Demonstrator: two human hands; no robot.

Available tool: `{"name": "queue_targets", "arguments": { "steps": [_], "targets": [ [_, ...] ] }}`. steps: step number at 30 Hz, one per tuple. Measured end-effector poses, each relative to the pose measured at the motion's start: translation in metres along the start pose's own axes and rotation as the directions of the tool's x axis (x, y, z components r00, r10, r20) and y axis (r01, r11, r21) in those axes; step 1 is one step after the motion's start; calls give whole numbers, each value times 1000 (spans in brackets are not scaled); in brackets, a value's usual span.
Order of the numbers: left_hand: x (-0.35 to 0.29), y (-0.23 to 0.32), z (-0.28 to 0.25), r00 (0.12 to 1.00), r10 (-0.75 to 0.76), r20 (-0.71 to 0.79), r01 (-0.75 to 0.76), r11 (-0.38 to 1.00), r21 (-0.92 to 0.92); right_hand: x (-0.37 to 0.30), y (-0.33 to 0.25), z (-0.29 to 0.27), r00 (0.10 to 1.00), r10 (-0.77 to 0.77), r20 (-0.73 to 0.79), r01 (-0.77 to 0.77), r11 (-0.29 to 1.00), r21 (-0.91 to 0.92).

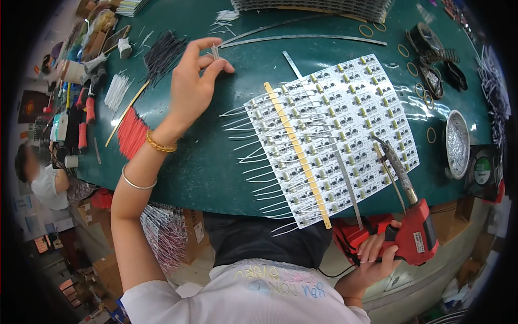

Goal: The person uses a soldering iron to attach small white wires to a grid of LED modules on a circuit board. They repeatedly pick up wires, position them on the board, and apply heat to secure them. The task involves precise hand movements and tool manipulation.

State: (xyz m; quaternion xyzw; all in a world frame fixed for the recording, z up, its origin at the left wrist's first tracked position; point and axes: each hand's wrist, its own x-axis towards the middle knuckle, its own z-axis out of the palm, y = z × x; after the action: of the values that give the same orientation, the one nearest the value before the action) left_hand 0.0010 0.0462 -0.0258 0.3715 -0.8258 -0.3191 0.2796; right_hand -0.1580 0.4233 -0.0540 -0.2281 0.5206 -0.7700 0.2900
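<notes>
Circuit-board panel [354, 141] between parted hands

Nearest, the right hand [377, 258] grips a red soldering gun [411, 237], tip over the panel; beyond (well leftward, too), the left hand [193, 81] pinches white wires [215, 52], that panel to its right.

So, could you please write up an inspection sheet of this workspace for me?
Surface: green table, glossy.
Job's things: white panel of small boards, white leads jutting from its left edge, yellow strip across it; red soldering gun, tip over the panel, contact unclear.
Clutter: red wires and black wires at left; oval dish at right.
Hands: left hand pinches what look like short wires; right hand grips the soldering gun.
Cables: black cord by the right hand.
Surroundings: another person at far left.
</notes>
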Motion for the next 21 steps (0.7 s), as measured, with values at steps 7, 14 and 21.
{"name": "queue_targets", "arguments": {
  "steps": [7, 14, 21],
  "targets": [
    [6, -2, -25, 986, -110, 123, 115, 993, -34, -1, 0, 2, 998, 23, -57, -22, 999, 30],
    [-12, 31, -18, 971, -139, 195, 152, 987, -53, 2, -2, -2, 1000, -22, 23, 22, 1000, 4],
    [-61, 100, 25, 944, 151, 293, -113, 983, -144, -7, -19, 12, 968, 183, -173, -197, 978, -68]
  ]
}}
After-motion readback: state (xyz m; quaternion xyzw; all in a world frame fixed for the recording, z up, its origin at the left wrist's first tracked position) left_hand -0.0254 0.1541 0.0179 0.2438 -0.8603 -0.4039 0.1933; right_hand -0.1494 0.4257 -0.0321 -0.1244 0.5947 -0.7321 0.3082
